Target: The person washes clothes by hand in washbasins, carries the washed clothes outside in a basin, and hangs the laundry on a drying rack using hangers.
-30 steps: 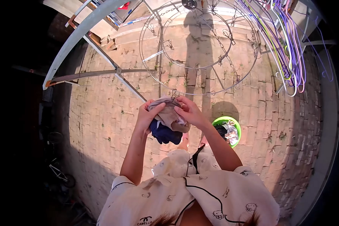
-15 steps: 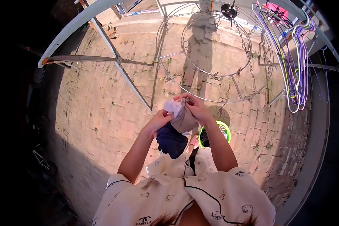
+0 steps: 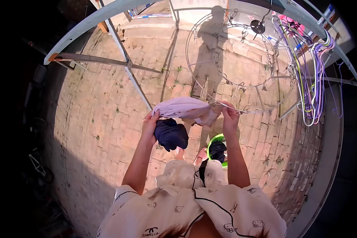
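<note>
A pale lavender cloth garment point(image 3: 182, 106) is stretched sideways in front of me. My left hand point(image 3: 150, 127) is closed on its left end. A bunched navy cloth point(image 3: 171, 135) hangs at the same hand, just below the lavender one. My right hand point(image 3: 230, 119) pinches the other end of the lavender garment, where greyish-beige fabric hangs down. These fingers are close to the lower rim of a round metal drying hanger point(image 3: 202, 88) with chains and clips. Whether they touch the rim, I cannot tell.
A green-rimmed basket point(image 3: 211, 139) with dark cloth in it stands by my feet. Several purple, white and green hangers point(image 3: 315, 79) hang on the right of a metal frame point(image 3: 95, 59). Brick paving point(image 3: 107, 139) lies below. A parked bicycle point(image 3: 39, 166) is in shade at left.
My hands have moved apart, and the bunched lavender garment is now pulled out lengthwise between them. The navy cloth has shifted left and up with my left hand.
</note>
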The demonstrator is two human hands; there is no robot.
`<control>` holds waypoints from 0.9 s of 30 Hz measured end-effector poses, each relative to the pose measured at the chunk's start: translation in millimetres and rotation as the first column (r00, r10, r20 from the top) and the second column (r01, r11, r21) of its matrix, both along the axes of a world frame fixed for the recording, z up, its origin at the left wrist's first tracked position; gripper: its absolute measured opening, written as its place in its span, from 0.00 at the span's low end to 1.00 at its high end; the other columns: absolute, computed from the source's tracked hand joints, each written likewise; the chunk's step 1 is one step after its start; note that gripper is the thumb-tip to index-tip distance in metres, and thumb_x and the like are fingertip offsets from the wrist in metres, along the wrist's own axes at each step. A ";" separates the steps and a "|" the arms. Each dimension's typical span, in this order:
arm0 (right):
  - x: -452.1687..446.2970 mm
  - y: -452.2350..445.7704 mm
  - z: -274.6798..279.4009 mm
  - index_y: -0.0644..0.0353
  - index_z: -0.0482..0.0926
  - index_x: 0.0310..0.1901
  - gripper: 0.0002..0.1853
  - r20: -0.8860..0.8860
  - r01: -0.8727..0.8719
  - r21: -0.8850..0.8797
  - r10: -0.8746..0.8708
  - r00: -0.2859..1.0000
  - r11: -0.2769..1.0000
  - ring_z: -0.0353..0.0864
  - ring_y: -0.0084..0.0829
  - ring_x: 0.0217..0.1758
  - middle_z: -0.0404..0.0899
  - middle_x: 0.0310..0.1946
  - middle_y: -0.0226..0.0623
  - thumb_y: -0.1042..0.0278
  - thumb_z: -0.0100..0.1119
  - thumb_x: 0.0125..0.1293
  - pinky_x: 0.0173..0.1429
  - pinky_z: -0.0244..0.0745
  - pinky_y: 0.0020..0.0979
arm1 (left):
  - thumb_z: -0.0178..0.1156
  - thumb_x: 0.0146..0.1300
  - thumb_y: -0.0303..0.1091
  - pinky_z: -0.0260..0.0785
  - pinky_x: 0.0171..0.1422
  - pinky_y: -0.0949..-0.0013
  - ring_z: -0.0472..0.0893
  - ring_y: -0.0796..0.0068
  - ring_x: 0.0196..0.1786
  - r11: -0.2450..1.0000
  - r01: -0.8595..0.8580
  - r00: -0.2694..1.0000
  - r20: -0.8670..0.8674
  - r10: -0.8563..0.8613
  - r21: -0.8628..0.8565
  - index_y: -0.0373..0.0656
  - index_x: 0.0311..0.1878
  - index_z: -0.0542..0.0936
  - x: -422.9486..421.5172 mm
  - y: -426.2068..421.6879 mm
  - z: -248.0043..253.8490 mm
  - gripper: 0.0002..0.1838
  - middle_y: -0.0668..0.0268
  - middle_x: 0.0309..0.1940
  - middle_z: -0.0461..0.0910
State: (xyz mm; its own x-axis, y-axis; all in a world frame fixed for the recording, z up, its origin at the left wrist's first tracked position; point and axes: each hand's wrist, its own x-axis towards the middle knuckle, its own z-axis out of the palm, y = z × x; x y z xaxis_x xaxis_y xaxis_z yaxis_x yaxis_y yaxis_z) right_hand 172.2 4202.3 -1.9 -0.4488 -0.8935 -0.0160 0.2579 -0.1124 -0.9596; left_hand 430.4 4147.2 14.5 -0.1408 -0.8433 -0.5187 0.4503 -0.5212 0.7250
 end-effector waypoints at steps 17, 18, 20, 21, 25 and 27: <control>-22.1 -12.7 -11.5 0.63 0.73 0.41 0.08 0.059 0.091 0.046 -0.094 0.994 0.995 0.63 0.13 0.23 0.72 0.29 0.25 0.73 0.43 0.66 0.24 0.57 0.17 | 0.51 0.62 0.31 0.71 0.41 0.73 0.77 0.76 0.35 0.952 -0.095 0.966 0.204 0.159 -0.292 0.35 0.42 0.75 79.7 -51.8 72.5 0.10 0.61 0.36 0.78; -27.9 -14.3 -28.1 0.63 0.73 0.41 0.08 0.006 0.133 0.066 -0.134 0.991 0.989 0.63 0.13 0.22 0.72 0.29 0.26 0.73 0.44 0.66 0.24 0.57 0.18 | 0.51 0.62 0.32 0.71 0.40 0.74 0.77 0.77 0.34 0.955 -0.014 0.965 0.245 0.090 -0.297 0.35 0.41 0.75 77.9 -54.4 75.5 0.10 0.62 0.36 0.78; -31.6 -21.1 -46.0 0.63 0.73 0.43 0.08 -0.101 0.214 0.093 -0.205 0.974 0.972 0.63 0.13 0.22 0.73 0.29 0.27 0.73 0.45 0.65 0.23 0.57 0.19 | 0.52 0.62 0.32 0.72 0.39 0.74 0.78 0.77 0.33 0.942 0.147 0.944 0.329 -0.042 -0.303 0.35 0.41 0.75 74.1 -59.1 86.6 0.10 0.62 0.34 0.78; -31.6 -19.5 -39.5 0.63 0.73 0.44 0.09 -0.106 0.194 0.119 -0.182 0.978 0.974 0.64 0.14 0.24 0.73 0.31 0.28 0.73 0.46 0.65 0.24 0.59 0.19 | 0.52 0.62 0.32 0.72 0.38 0.74 0.78 0.77 0.32 0.947 0.144 0.957 0.285 -0.060 -0.287 0.35 0.41 0.74 66.7 -58.0 97.1 0.10 0.63 0.33 0.78; -29.0 -4.8 -22.2 0.61 0.72 0.46 0.11 -0.185 0.239 0.143 -0.211 0.960 0.960 0.70 0.17 0.34 0.74 0.37 0.31 0.73 0.49 0.63 0.32 0.66 0.21 | 0.53 0.61 0.35 0.73 0.40 0.71 0.78 0.73 0.33 0.986 0.077 0.989 0.135 -0.056 -0.150 0.35 0.42 0.74 62.8 -60.5 105.6 0.13 0.61 0.34 0.78; -29.2 -0.5 -35.7 0.60 0.72 0.47 0.12 -0.261 0.323 0.099 -0.289 0.921 0.941 0.72 0.22 0.42 0.74 0.41 0.32 0.73 0.51 0.61 0.39 0.69 0.23 | 0.53 0.60 0.36 0.73 0.41 0.70 0.78 0.72 0.34 0.993 0.056 0.994 0.098 -0.046 -0.107 0.35 0.42 0.73 54.7 -57.2 115.0 0.13 0.61 0.35 0.78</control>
